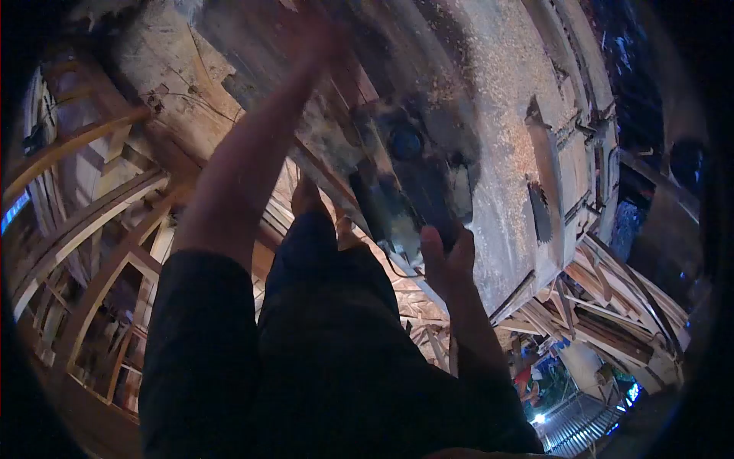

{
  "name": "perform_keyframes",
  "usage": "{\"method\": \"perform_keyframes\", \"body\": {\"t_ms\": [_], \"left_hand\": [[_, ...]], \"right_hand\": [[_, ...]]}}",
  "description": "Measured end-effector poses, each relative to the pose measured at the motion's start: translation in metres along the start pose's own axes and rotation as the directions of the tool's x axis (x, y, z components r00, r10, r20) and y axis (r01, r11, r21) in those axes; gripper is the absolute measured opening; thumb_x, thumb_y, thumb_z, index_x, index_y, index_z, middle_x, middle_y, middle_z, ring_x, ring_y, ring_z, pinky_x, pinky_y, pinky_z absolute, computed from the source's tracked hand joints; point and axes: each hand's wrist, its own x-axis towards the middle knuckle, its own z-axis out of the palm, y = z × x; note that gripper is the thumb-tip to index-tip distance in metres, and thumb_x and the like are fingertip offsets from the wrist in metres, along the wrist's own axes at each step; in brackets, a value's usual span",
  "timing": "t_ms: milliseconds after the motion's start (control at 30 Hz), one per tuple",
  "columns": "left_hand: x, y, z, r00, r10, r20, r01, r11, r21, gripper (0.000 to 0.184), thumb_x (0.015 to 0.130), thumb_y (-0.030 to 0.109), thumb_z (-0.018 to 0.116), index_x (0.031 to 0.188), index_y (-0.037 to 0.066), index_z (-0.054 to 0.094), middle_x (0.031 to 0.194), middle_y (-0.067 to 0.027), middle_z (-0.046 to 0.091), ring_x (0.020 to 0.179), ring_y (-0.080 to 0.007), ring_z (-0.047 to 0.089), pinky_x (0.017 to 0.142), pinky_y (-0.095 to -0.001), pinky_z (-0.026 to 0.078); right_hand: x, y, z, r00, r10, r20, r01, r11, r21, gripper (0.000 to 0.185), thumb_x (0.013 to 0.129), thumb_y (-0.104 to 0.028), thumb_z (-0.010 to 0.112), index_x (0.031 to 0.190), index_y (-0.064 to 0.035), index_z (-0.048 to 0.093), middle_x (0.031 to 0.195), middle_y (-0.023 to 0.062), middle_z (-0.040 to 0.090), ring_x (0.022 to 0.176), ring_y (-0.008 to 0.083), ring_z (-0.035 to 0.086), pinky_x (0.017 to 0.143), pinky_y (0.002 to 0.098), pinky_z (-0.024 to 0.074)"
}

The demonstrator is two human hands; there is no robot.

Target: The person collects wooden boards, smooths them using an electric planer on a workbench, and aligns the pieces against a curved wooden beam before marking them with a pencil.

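A dark power tool point(409, 172), which looks like an electric planer, rests on the worn work surface point(497, 164). My right hand point(447, 260) is closed around its near end, thumb on top; the underside of the grip is hidden. A thin cord hangs by the tool's near left side. Farther forward, my left hand point(321, 38) reaches over the surface beside a wood strip point(355, 84). Motion blur and deep shade smear its fingers, so I cannot tell whether they hold anything.
Sawdust point(512, 99) covers the surface's right part. Curved wooden frames point(99, 206) stand at the left. Stacked wood strips point(612, 306) lie at the right, past the edge. Light shavings point(428, 310) cover the floor by my feet. A lamp point(540, 418) glows at lower right.
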Motion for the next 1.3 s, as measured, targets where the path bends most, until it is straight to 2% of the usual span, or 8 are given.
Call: {"method": "perform_keyframes", "body": {"t_ms": [67, 167, 267, 467, 633, 1067, 1133, 1300], "left_hand": [[0.041, -0.02, -0.017, 0.997, 0.062, -0.051, -0.063, 0.998, -0.012, 0.084, 0.087, 0.046, 0.071, 0.153, 0.003, 0.04, 0.133, -0.0279, 0.056, 0.119, -0.0433, 0.06, 0.102, -0.0547, 0.048], [0.095, -0.05, -0.034, 0.997, 0.072, -0.006, -0.072, 0.996, 0.054, 0.084, 0.087, 0.047, 0.071, 0.152, 0.003, 0.041, 0.134, -0.0276, 0.056, 0.12, -0.043, 0.06, 0.103, -0.0545, 0.048], [0.117, -0.066, -0.032, 0.997, 0.057, 0.042, -0.061, 0.995, 0.083, 0.083, 0.088, 0.047, 0.071, 0.152, 0.003, 0.042, 0.134, -0.0273, 0.056, 0.121, -0.0427, 0.06, 0.104, -0.0543, 0.048], [0.121, -0.07, -0.022, 0.997, 0.022, 0.073, -0.029, 0.995, 0.091, 0.082, 0.088, 0.048, 0.07, 0.151, 0.003, 0.043, 0.136, -0.0268, 0.057, 0.123, -0.0421, 0.059, 0.105, -0.054, 0.047], [0.126, -0.066, -0.023, 0.997, 0.013, 0.076, -0.019, 0.996, 0.084, 0.081, 0.089, 0.048, 0.07, 0.151, 0.003, 0.045, 0.137, -0.0263, 0.057, 0.125, -0.0416, 0.059, 0.106, -0.0538, 0.047], [0.127, -0.066, -0.036, 0.993, -0.017, 0.117, 0.012, 0.999, 0.04, 0.079, 0.09, 0.05, 0.069, 0.149, 0.002, 0.049, 0.141, -0.025, 0.058, 0.128, -0.0404, 0.058, 0.109, -0.0531, 0.046], [0.124, -0.064, -0.041, 0.992, -0.017, 0.123, 0.014, 1.0, 0.026, 0.079, 0.09, 0.05, 0.069, 0.149, 0.002, 0.049, 0.141, -0.0248, 0.058, 0.129, -0.0402, 0.058, 0.109, -0.053, 0.045], [0.108, -0.037, -0.101, 0.993, 0.0, 0.117, 0.01, 0.996, -0.09, 0.078, 0.09, 0.051, 0.068, 0.148, 0.002, 0.051, 0.142, -0.0243, 0.059, 0.131, -0.0397, 0.058, 0.11, -0.0527, 0.045]], "right_hand": [[-0.001, 0.003, -0.001, 1.0, 0.012, 0.008, -0.012, 1.0, 0.021, 0.069, 0.091, -0.063, 0.069, 0.113, 0.0018, 0.067, 0.071, -0.0009, 0.061, 0.067, 0.009, 0.057, 0.058, 0.0301, 0.0453], [0.002, 0.009, -0.01, 0.992, -0.039, 0.117, 0.04, 0.999, -0.006, 0.067, 0.093, -0.044, 0.073, 0.133, 0.008, 0.058, 0.077, 0.0072, 0.071, 0.071, 0.0106, 0.067, 0.063, 0.0306, 0.0529], [0.006, 0.018, -0.007, 0.991, -0.118, 0.069, 0.118, 0.993, 0.0, 0.064, 0.091, -0.046, 0.074, 0.125, 0.0077, 0.063, 0.076, 0.0054, 0.07, 0.068, 0.0101, 0.065, 0.062, 0.0305, 0.0524], [0.031, -0.023, 0.018, 0.995, 0.006, 0.095, -0.013, 0.997, 0.07, 0.054, 0.093, -0.044, 0.073, 0.118, 0.0038, 0.066, 0.081, 0.0047, 0.069, 0.071, 0.0098, 0.063, 0.064, 0.0288, 0.0514], [0.075, -0.088, 0.052, 0.989, -0.144, 0.021, 0.142, 0.988, 0.066, 0.051, 0.095, -0.038, 0.071, 0.125, 0.0031, 0.062, 0.084, 0.006, 0.071, 0.071, 0.0114, 0.065, 0.064, 0.0309, 0.0529], [0.143, -0.154, 0.087, 0.917, -0.398, -0.027, 0.397, 0.917, -0.028, 0.044, 0.093, -0.028, 0.075, 0.126, -0.0007, 0.063, 0.102, 0.0107, 0.073, 0.096, 0.0205, 0.07, 0.088, 0.0345, 0.054], [0.148, -0.145, 0.085, 0.893, -0.45, 0.003, 0.445, 0.884, -0.142, 0.057, 0.09, -0.025, 0.076, 0.137, -0.0004, 0.054, 0.113, 0.0192, 0.07, 0.106, 0.0315, 0.069, 0.094, 0.0405, 0.0534], [0.146, -0.138, 0.087, 0.915, -0.404, -0.022, 0.389, 0.894, -0.223, 0.043, 0.086, -0.022, 0.078, 0.122, -0.0013, 0.065, 0.102, 0.0115, 0.074, 0.095, 0.0208, 0.071, 0.088, 0.0359, 0.0551]]}}
